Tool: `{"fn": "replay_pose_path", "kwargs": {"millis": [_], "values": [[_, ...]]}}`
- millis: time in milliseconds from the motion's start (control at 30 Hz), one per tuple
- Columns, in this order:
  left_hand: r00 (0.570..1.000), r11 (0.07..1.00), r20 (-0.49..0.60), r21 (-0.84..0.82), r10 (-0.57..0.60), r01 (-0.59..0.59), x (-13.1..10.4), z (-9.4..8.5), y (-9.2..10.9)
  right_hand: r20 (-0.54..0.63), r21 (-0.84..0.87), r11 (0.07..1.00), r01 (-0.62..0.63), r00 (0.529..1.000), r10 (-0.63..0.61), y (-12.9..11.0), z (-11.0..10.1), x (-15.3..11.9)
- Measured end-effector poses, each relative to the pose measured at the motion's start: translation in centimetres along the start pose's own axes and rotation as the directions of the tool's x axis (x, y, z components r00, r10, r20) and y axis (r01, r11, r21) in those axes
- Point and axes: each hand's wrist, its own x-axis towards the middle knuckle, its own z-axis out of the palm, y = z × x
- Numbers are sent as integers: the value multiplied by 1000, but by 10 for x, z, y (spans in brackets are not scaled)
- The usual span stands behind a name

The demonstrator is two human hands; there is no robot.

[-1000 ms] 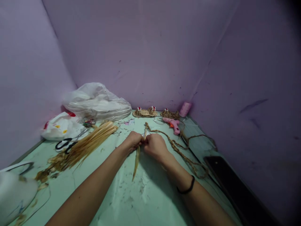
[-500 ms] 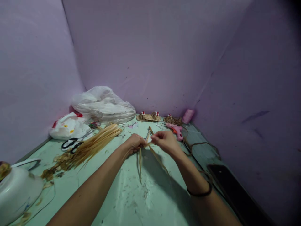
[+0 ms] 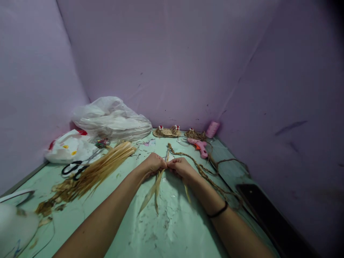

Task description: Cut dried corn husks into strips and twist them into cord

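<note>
Flat straw-coloured fibre strips (image 3: 156, 191) hang down from my fingers over the pale green table (image 3: 161, 234). My left hand (image 3: 153, 165) is closed, pinching the strips where they meet. Right beside it my right hand (image 3: 179, 167) pinches the same strips, its fingertips against the left ones; one strip end droops below it. Beyond the hands, a thin braided length runs up from my fingers. A brown braided cord (image 3: 200, 166) lies along the table, passing behind my right forearm. The exact crossing of the strips is hidden by my fingers.
On the left lie a fibre bundle (image 3: 107, 165), black-handled scissors (image 3: 72, 168), plastic bags (image 3: 113, 120) and a white container (image 3: 16, 227). Small woven slippers (image 3: 167, 133), a pink glue gun (image 3: 200, 147) and a pink thread spool (image 3: 212, 129) stand at the back. A phone (image 3: 264, 211) lies right.
My right hand has come down and in against the left. One strip now hangs to the left beneath my left hand. More of the brown cord shows as the view shifts slightly.
</note>
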Motion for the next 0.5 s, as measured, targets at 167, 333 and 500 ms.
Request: {"fn": "replay_pose_path", "kwargs": {"millis": [167,333,500], "values": [[995,981,-103,191,-1,21,-10,-9,13,-33,34,999,21,999,-20,0,3,-3],[956,939,-257,341,141,-47,-31,22,17,-85,170,985,36,996,-21,3,11,-8],[915,901,-285,404,285,-155,-37,35,16,-97,243,966,87,993,-65,8,9,-8]]}}
